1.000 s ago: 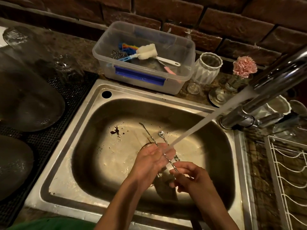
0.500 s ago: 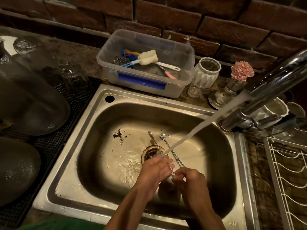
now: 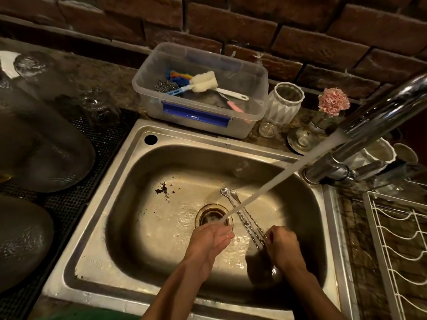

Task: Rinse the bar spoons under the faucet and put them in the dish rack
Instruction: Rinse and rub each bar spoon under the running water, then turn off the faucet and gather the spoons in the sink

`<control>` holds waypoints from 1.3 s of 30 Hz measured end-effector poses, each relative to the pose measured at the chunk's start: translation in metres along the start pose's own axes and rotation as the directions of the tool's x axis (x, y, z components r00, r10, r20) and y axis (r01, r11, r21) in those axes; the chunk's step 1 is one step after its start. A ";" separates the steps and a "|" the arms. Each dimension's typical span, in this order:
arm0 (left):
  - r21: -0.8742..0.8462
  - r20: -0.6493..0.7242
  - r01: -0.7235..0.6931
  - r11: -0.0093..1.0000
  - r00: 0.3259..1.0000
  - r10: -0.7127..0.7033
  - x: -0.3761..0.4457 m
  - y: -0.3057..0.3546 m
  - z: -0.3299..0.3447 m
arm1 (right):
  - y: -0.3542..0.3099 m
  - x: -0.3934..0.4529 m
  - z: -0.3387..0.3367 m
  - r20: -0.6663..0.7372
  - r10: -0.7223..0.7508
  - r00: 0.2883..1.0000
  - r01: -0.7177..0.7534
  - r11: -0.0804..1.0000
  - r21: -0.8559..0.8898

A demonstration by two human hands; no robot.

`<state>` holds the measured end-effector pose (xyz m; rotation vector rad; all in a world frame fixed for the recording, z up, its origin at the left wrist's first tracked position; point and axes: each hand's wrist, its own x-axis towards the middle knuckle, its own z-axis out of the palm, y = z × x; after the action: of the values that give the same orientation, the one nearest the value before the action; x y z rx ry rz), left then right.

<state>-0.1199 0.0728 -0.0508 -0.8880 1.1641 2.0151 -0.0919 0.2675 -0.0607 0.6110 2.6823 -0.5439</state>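
While water runs from faucet [image 3: 379, 116], right hand [image 3: 283, 247] grips spoons [image 3: 240, 212] in stream: rinse step. Left hand [image 3: 211, 242] flat, empty. Next: carry to rack [image 3: 399, 239].

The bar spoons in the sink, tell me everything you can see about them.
The bar spoons look like two slim, shiny metal pieces with twisted stems and small bowls at the far end. The right hand grips their near ends, holding them side by side over the sink, angled away from the person. The stream from the faucet crosses their stems. The open left hand is beside them, not touching.
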 end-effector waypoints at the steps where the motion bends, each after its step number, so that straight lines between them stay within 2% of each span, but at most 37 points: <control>1: 0.016 -0.015 -0.002 1.000 1.000 0.003 -0.001 0.000 0.000 | 0.000 0.001 0.000 0.023 0.025 0.999 -0.025 1.000 0.008; 7: 0.280 -0.128 -0.099 0.955 0.982 0.139 -0.014 0.002 -0.010 | -0.003 0.000 -0.004 0.127 0.105 0.986 -0.108 0.994 0.012; 9: 0.427 -0.112 -0.157 0.891 0.968 0.224 -0.025 0.006 -0.019 | -0.007 -0.002 -0.012 0.115 0.111 0.987 -0.120 0.990 0.075; 10: 0.528 -0.100 -0.196 0.826 0.952 0.290 -0.031 0.009 -0.023 | -0.008 -0.003 -0.017 0.113 0.114 0.987 -0.127 0.985 0.119; 12: 0.745 -0.024 -0.288 0.602 0.889 0.457 -0.045 0.012 -0.033 | -0.012 -0.008 -0.030 0.111 0.119 0.987 -0.140 0.968 0.209; 14: 0.916 0.116 -0.311 0.254 0.810 0.575 -0.064 0.011 -0.042 | -0.014 -0.016 -0.045 0.087 0.129 0.988 -0.148 0.949 0.278; 16: 0.964 0.248 -0.253 -0.083 0.737 0.629 -0.081 0.006 -0.052 | -0.015 -0.025 -0.059 0.060 0.139 0.988 -0.152 0.903 0.401; 18: 0.943 0.326 -0.195 -0.268 0.700 0.636 -0.096 -0.001 -0.061 | -0.014 -0.031 -0.074 0.045 0.145 0.988 -0.146 0.827 0.542; 21: 0.904 0.354 -0.122 -0.410 0.752 0.556 -0.109 -0.011 -0.070 | -0.013 -0.034 -0.099 0.015 0.179 0.984 -0.148 0.756 0.638; 25: 0.848 0.384 -0.100 -0.520 0.792 0.474 -0.116 -0.014 -0.071 | -0.010 -0.027 -0.131 -0.098 0.240 0.966 -0.093 0.674 0.732; 29: 0.879 0.327 -0.046 -0.474 0.781 0.532 -0.123 -0.021 -0.070 | -0.006 -0.011 -0.160 -0.171 0.375 0.911 -0.071 0.551 0.831; 32: 0.889 0.316 -0.044 -0.456 0.780 0.541 -0.120 -0.022 -0.071 | 0.000 0.006 -0.174 -0.133 0.428 0.894 -0.135 0.540 0.831; 34: 0.887 0.316 -0.048 -0.459 0.789 0.527 -0.117 -0.021 -0.070 | 0.000 0.020 -0.180 -0.077 0.452 0.889 -0.177 0.494 0.851; 37: 0.888 0.311 -0.050 -0.456 0.797 0.518 -0.115 -0.021 -0.069 | -0.005 0.041 -0.183 0.024 0.452 0.892 -0.179 0.303 0.936; 39: 0.885 0.316 -0.052 -0.463 0.797 0.515 -0.114 -0.021 -0.070 | -0.006 0.053 -0.178 0.044 0.429 0.902 -0.136 0.186 0.973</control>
<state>-0.0218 -0.0033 0.0038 0.3029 2.8174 0.1928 -0.1818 0.3573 0.0755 1.5378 1.9248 -2.2016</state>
